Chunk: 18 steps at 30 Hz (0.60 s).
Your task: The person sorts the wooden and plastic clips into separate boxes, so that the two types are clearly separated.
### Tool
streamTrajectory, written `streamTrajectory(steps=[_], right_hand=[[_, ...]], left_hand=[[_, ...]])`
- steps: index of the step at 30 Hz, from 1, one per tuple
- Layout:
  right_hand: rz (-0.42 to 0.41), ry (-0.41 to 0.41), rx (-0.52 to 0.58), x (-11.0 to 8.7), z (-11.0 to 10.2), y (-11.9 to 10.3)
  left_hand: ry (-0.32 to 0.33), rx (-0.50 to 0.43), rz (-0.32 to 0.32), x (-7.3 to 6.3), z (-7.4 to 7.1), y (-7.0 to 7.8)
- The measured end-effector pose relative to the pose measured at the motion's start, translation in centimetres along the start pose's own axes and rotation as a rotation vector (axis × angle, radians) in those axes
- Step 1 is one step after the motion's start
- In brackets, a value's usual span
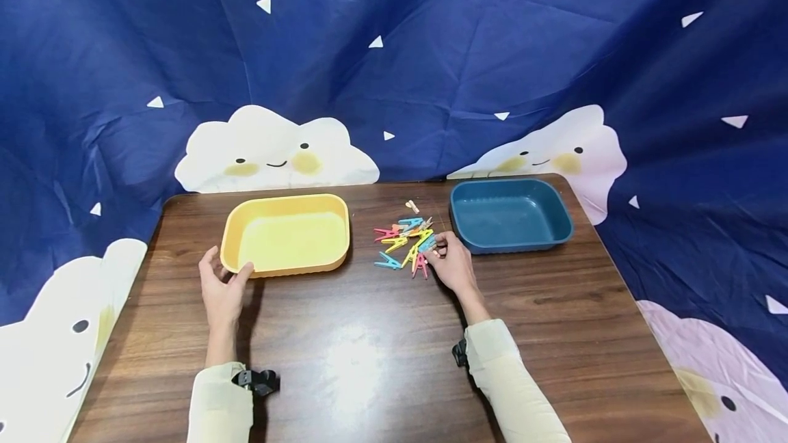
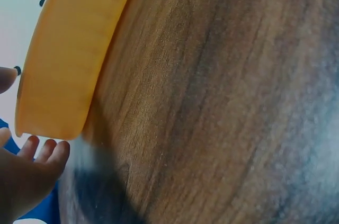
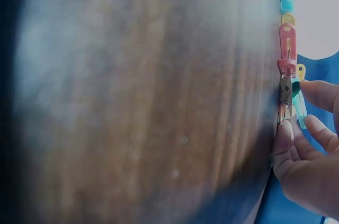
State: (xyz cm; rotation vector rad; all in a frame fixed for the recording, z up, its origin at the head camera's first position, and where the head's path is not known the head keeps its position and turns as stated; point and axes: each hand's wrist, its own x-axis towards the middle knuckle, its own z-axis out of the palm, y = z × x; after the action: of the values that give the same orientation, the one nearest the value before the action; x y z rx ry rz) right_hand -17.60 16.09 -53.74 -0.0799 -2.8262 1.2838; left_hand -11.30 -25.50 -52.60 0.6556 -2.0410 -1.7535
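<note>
A yellow rectangular basin (image 1: 314,268) stands at the left of the table. My left hand (image 1: 223,292) holds its near left corner, thumb by the front wall and fingers against the left end; the left wrist view shows fingertips (image 2: 62,150) at the basin's end wall. Several coloured clothespins (image 1: 394,243) lie in a loose pile mid-table. At the pile's right edge is my right hand (image 1: 454,265), its fingertips parted around a few pins. In the right wrist view a wooden clothespin (image 3: 286,89) and a red clothespin (image 3: 287,44) are close to those fingers; no firm pinch shows.
A dark blue basin (image 1: 511,249) stands right of the pile, close beside my right hand. A pale small clothespin (image 1: 412,206) lies behind the pile. Behind the brown wooden table (image 1: 295,333) hangs a blue cloth (image 1: 394,74) with white clouds.
</note>
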Motion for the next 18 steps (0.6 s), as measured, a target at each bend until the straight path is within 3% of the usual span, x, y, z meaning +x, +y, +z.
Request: streamTrajectory(steps=[9,18], right_hand=[[0.037,-0.025,0.016,0.35,-0.32,0.53],[0.027,-0.027,-0.002,0.83,-0.4,0.63]], left_hand=[[-0.033,-0.118,-0.029,0.13,0.33,-0.82],[-0.023,-0.151,-0.05,0.21,0.44,-0.82]])
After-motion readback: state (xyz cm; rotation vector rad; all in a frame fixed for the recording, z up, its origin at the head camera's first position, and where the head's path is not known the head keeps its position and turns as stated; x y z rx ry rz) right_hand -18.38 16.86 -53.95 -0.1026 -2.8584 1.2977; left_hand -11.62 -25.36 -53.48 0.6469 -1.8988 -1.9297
